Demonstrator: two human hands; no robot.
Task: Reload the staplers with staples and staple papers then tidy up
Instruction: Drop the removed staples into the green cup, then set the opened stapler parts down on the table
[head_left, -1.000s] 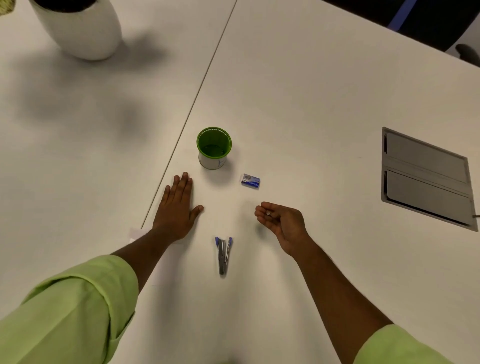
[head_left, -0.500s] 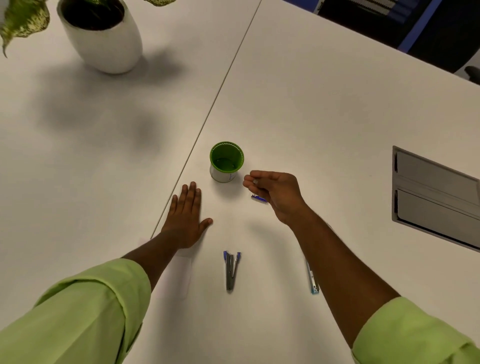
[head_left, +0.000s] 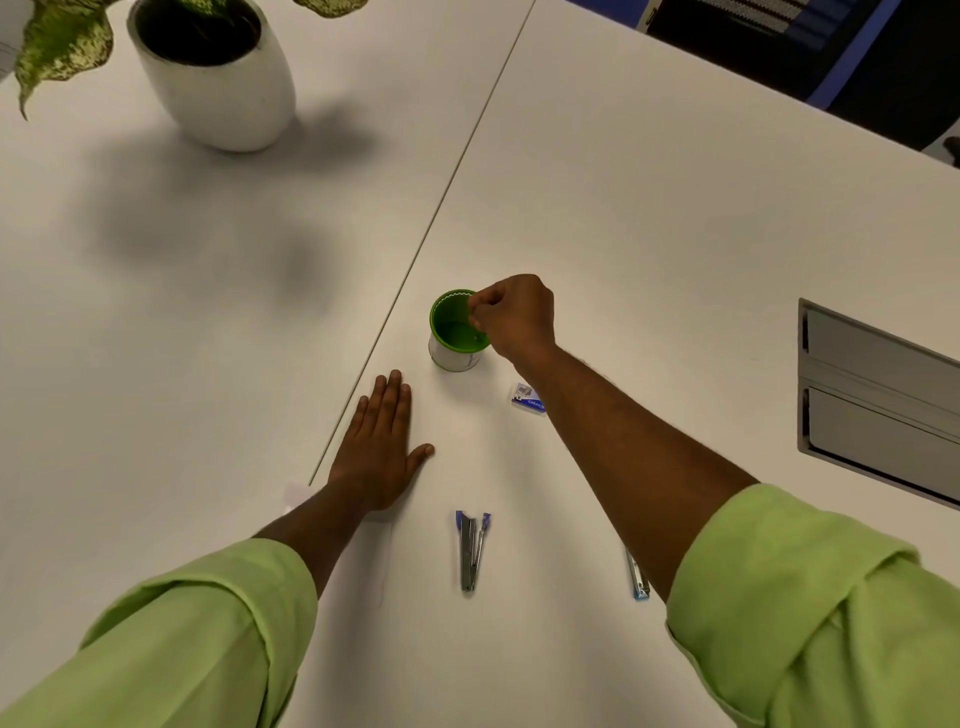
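Right hand pinched over one cup; left hand flat; two staplers.

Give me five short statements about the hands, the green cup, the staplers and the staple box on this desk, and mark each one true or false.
1. The right hand is over the open mouth of the green-rimmed cup, fingertips pinched. True.
2. The left hand holds the open blue-tipped metal stapler. False: it lies flat on the white table, and the stapler lies apart from it.
3. The small blue-and-white staple box sits inside the cup. False: it lies on the table beside the right forearm.
4. A second, light-blue stapler shows partly beside the right forearm. True.
5. The white plant pot has tipped over. False: it stands upright.
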